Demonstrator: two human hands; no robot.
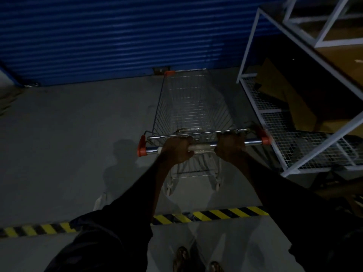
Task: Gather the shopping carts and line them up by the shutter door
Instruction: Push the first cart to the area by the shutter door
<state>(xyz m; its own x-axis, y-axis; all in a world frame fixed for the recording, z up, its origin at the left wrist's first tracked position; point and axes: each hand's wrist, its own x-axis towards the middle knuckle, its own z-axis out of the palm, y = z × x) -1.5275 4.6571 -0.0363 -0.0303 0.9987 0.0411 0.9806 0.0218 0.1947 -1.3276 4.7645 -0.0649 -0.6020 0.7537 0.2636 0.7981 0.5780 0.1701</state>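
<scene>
Feet [181,258] behind tape [225,213]; rack [306,148] nr cart [188,103].

Shopping cart [188,107]: front wheels hidden under basket; far right corner lost in shadow. Handle bar [202,147]: two stretches covered by left hand [176,148] and right hand [230,144]; palms out of sight. Right end cap [265,137]: motion-blurred. Shutter door [117,36]: cut by top and left edges. White frame rack [294,150]: cut by top and right edges; contents too dark to identify. Hazard tape [216,213]: interrupted behind sleeves. Feet [181,258]: cut by bottom edge.
</scene>
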